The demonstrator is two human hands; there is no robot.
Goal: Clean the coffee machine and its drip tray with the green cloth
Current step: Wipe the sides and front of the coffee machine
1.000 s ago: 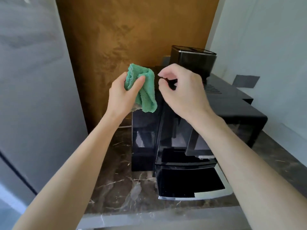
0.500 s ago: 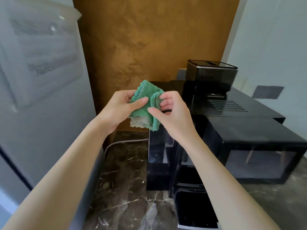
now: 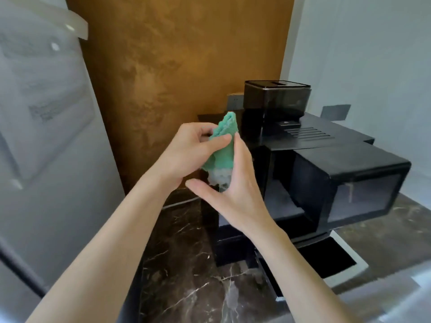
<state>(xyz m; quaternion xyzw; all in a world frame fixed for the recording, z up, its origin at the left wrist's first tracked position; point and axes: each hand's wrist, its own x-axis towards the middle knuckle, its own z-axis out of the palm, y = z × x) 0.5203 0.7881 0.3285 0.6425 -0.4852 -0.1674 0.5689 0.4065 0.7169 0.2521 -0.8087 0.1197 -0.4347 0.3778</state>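
Loosely bunched, the green cloth (image 3: 223,151) shows a pale lower edge.

Both bare arms reach fwd, close together in the middle. L hand (image 3: 190,148) is curled up; its thumb & fingers pinch the top part of the soft green folded cloth (image 3: 221,157). R hand (image 3: 233,187) stands on its edge w/ straight fingers flat on the cloth's right side, thumb stuck out to the left, under the cloth.

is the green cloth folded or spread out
Folded: the green cloth is a narrow wad, pinched by the left hand, right hand alongside.
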